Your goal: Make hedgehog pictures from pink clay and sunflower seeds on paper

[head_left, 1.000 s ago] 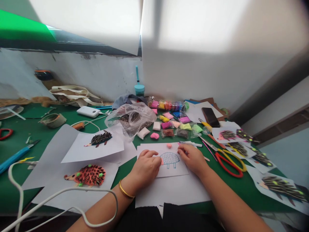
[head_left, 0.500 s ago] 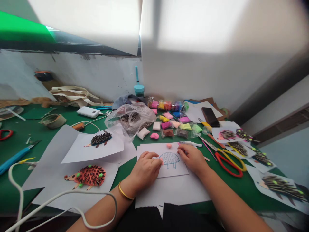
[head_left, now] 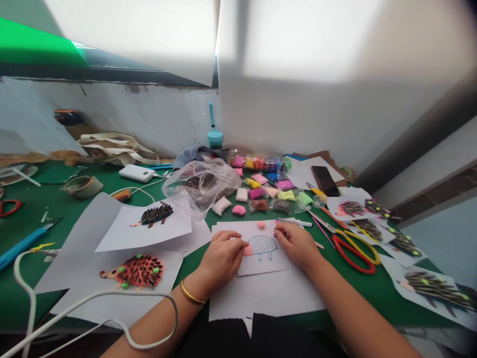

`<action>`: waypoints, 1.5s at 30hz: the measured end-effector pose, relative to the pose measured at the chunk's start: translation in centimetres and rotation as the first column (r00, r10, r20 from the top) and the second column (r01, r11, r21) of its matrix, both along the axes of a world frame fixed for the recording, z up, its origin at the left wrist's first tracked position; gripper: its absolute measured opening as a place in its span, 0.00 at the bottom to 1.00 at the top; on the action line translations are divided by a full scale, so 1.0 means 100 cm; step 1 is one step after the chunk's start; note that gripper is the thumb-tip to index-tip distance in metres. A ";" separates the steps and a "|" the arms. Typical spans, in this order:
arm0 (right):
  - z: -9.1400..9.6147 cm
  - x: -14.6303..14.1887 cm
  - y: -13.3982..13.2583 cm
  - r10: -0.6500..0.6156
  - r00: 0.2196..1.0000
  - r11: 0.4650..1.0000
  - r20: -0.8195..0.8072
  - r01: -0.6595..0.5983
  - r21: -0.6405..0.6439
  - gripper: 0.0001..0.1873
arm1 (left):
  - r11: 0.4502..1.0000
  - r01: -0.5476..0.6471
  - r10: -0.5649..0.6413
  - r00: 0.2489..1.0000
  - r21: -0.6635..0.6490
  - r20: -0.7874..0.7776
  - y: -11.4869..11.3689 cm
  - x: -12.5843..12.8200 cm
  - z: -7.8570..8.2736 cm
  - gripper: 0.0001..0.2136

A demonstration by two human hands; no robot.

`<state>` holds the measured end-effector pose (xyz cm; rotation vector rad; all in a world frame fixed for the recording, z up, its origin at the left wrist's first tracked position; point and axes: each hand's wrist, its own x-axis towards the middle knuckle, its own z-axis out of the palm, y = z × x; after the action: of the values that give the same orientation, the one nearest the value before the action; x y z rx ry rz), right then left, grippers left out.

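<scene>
A sheet of white paper (head_left: pixel 261 269) carries a blue drawing of a hedgehog (head_left: pixel 263 244) with a dotted body and two legs. Flat pink clay (head_left: pixel 248 249) covers its head end. My left hand (head_left: pixel 222 254) lies over the left part of the sheet, fingers curled together and their tips at the clay. At the sheet's right edge, my right hand (head_left: pixel 298 244) rests with thumb and fingertips pinched; what they hold, if anything, is hidden. A small lump of pink clay (head_left: pixel 261 225) sits above the drawing, between both hands.
Clay packets (head_left: pixel 258 205) and a plastic bag of sunflower seeds (head_left: pixel 201 184) lie behind the sheet. Scissors (head_left: pixel 353 253) and a phone (head_left: pixel 325 180) are at right. Finished hedgehog pictures (head_left: pixel 138 271) flank both sides. A white cable (head_left: pixel 108 297) loops by my left forearm.
My left hand has shifted slightly left, showing more of the pink clay at the drawing's head. My right hand has stayed in place.
</scene>
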<state>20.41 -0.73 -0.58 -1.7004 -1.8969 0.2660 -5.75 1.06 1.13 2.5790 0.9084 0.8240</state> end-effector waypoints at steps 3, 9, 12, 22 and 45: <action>0.000 0.000 0.000 -0.006 1.000 1.000 0.000 0.006 0.001 0.10 | 0.999 0.031 -0.029 0.997 0.023 -0.064 0.001 0.001 0.000 0.08; -0.001 0.000 0.000 -0.014 1.000 1.000 -0.011 0.014 -0.028 0.10 | 1.000 0.003 -0.005 0.999 -0.028 -0.054 0.000 0.002 0.000 0.08; -0.001 0.000 0.000 -0.020 1.000 0.999 -0.013 0.019 -0.031 0.10 | 0.998 0.055 -0.055 0.998 -0.001 -0.044 -0.001 0.000 0.001 0.09; 0.001 0.000 0.000 -0.015 1.000 0.999 0.003 0.015 -0.041 0.11 | 0.988 0.120 -0.110 0.988 0.096 -0.104 -0.005 0.004 0.000 0.09; -0.006 0.006 0.002 -0.138 0.981 0.990 -0.134 0.132 -0.059 0.12 | 0.938 -0.222 0.299 0.907 -0.266 0.297 0.022 -0.012 -0.016 0.04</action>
<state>20.98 -0.52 -1.19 -1.7868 -1.6800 0.3706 -6.97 3.22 -0.45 2.0648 1.1782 1.1168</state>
